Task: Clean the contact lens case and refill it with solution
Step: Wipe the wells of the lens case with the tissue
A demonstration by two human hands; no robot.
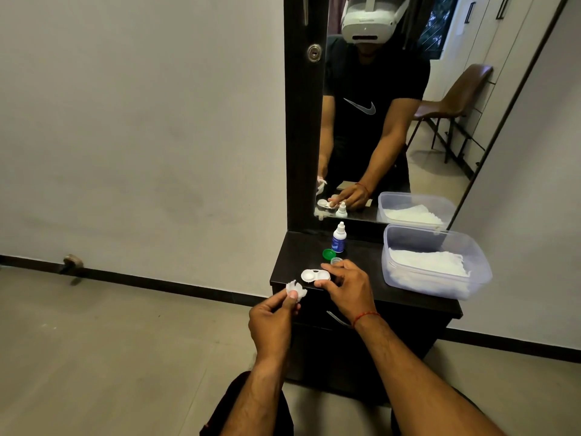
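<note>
Head view: right hand (344, 286) hides half the lens case (311, 275).

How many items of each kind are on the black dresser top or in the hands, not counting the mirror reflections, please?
White contact lens case: 1
Small white solution bottle with blue label: 1
Loose caps, green and clear: 2
Clear plastic tub of white tissues: 1
Crumpled white tissue in left hand: 1
Total: 6

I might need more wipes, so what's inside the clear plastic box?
Inside the clear plastic box lies a stack of white tissues. Anything beneath the stack is hidden.
</note>
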